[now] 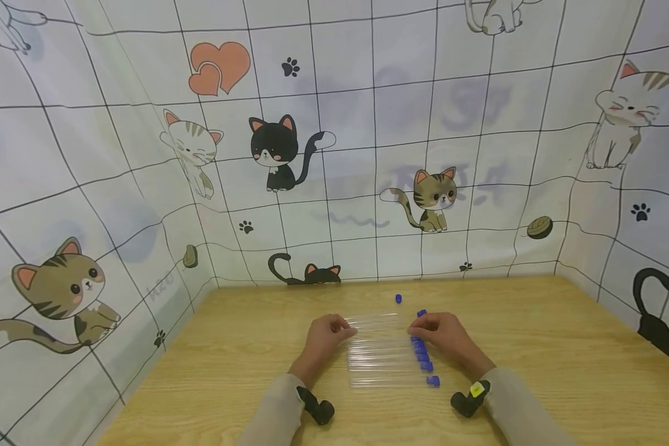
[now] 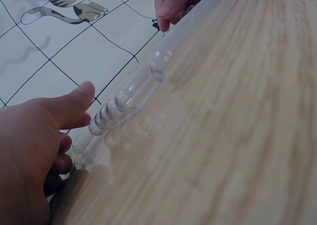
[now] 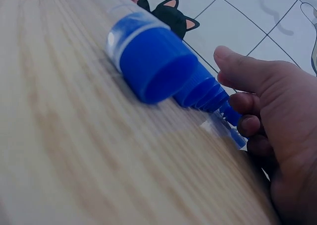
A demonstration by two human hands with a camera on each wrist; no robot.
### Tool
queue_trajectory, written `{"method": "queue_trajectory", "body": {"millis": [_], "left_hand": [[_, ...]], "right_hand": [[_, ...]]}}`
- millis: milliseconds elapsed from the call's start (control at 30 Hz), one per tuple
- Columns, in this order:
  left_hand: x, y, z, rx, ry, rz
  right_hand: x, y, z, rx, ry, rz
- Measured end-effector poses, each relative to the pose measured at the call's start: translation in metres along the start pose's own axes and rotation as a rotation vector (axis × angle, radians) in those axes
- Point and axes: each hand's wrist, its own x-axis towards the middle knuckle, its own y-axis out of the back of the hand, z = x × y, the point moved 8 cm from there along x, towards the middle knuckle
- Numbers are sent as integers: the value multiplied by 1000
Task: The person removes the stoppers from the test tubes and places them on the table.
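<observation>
A row of clear test tubes (image 1: pixel 379 362) with blue caps (image 1: pixel 420 353) lies on the wooden table, caps toward the right. My left hand (image 1: pixel 326 341) is at the rounded ends on the left, fingertips close to them; in the left wrist view its thumb (image 2: pixel 79 96) is extended with nothing visible between thumb and forefinger. Across the row, my right hand (image 1: pixel 448 337) is beside the caps, fingers loosely bent. The right wrist view shows a gap between its thumb (image 3: pixel 237 66) and forefinger; contact with the caps behind is unclear. Nearest me is a tube with its blue cap (image 3: pixel 158 64) jutting out.
A small blue cap (image 1: pixel 398 298) sits apart toward the back of the table (image 1: pixel 245 347). Cloth (image 1: pixel 357 248) printed with cats and grid lines hangs behind the table and along both sides. Each wrist wears a black camera mount (image 1: pixel 316 407).
</observation>
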Motion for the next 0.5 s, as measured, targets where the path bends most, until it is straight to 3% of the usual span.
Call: {"method": "queue_trajectory", "body": {"millis": [233, 500], "left_hand": [[0, -4, -2, 38, 9, -43], [-1, -4, -3, 46, -6, -62]], "right_hand": [[0, -2, -2, -45, -1, -15], [0, -2, -6, -83, 56, -19]]}}
